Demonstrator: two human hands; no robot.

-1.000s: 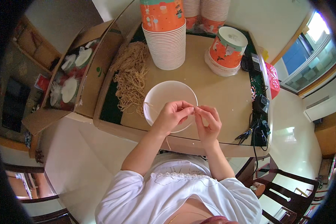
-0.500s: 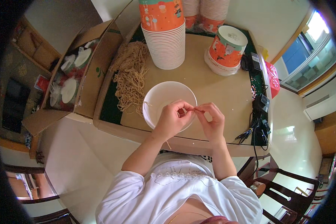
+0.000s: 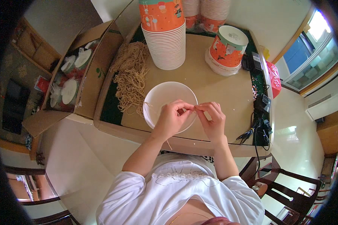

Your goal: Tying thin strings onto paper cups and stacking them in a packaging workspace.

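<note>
A white paper tub [image 3: 165,93] stands on the table close to me, its mouth facing up. At its right rim my left hand [image 3: 171,117] and my right hand [image 3: 213,119] meet, fingertips pinched together. Between them is a thin tan twine [image 3: 168,144], whose loose tail hangs below my left wrist at the table's front edge. A bit of twine also shows at the tub's left rim. How the strand runs between my fingertips is mostly hidden. Left of the tub lies a heap of tan twine lengths [image 3: 131,80].
Behind the tub rises a tall stack of orange-and-white paper tubs [image 3: 164,47]. An upside-down orange tub [image 3: 227,50] sits at the back right. Black cables and adapters [image 3: 257,122] line the right edge. An open cardboard box [image 3: 95,75] of wrapped tubs stands left of the table.
My fingertips have shifted very slightly while staying pinched together at the tub's right rim. The twine's hanging tail has moved a little. The tub remains in place.
</note>
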